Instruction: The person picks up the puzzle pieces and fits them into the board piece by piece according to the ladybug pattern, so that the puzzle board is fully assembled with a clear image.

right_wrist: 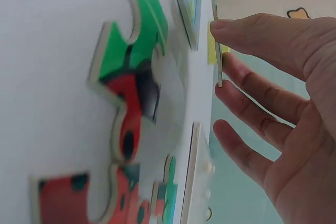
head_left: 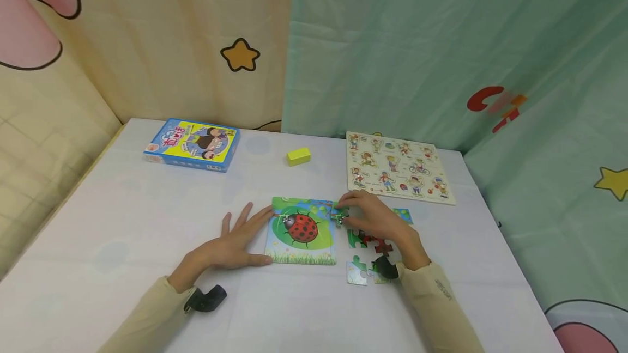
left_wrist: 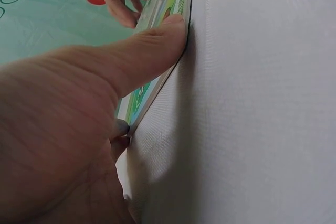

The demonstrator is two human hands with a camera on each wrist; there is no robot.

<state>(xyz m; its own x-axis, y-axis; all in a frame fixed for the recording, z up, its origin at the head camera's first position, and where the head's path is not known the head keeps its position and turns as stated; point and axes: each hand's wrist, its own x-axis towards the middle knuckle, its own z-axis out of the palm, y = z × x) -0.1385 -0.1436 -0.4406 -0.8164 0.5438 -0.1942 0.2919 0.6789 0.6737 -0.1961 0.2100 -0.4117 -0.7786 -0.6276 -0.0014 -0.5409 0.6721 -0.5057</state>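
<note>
A square ladybug puzzle board (head_left: 300, 257) lies flat on the white table. My left hand (head_left: 230, 247) is at its left side, fingers spread, with the thumb (left_wrist: 170, 32) resting on the board's near edge. Over the board's upper right corner, my right hand (head_left: 375, 218) pinches a jigsaw piece (right_wrist: 219, 51) between thumb and fingers, holding it on edge above the table. Several loose jigsaw pieces lie below and beside the right hand, among them a green and red one (right_wrist: 131, 85), a pale one with grass (head_left: 356, 274) and a blue-green one (head_left: 404, 215).
Behind the right hand lies a wooden board with figures (head_left: 392, 168). A yellow block (head_left: 298, 156) stands at the back middle, and a blue and yellow box (head_left: 193, 145) is at the back left. Curtains (head_left: 373, 59) hang behind the table. Black devices (head_left: 206, 298) sit at both wrists.
</note>
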